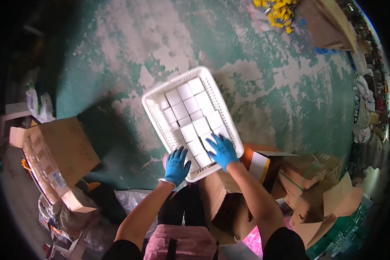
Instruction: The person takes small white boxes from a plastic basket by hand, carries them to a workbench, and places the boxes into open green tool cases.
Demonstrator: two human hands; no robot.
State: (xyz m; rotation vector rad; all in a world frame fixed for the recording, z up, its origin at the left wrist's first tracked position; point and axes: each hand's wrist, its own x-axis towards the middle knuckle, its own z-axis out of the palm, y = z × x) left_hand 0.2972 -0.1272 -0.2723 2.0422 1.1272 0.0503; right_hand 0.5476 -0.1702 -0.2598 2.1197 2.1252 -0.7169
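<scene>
A white plastic basket (149, 102) with slotted sides sits tilted in view, filled with several small white boxes (201, 126) in rows. Some boxes in the nearer half stand higher than those at the far end. My left hand (176, 167), in a blue glove, lies over the basket's near left corner, its fingers stretched out and the thumb apart. Also gloved in blue, my right hand (222, 149) rests on the boxes near the right wall with its fingers spread. Its fingertips hide parts of the boxes beneath.
Open cardboard boxes (225, 195) stand close by my legs and to the right (329, 208). A large carton (67, 151) is at the left. Yellow parts (281, 13) lie at the top right beside another carton (325, 26). The green floor (117, 56) is worn.
</scene>
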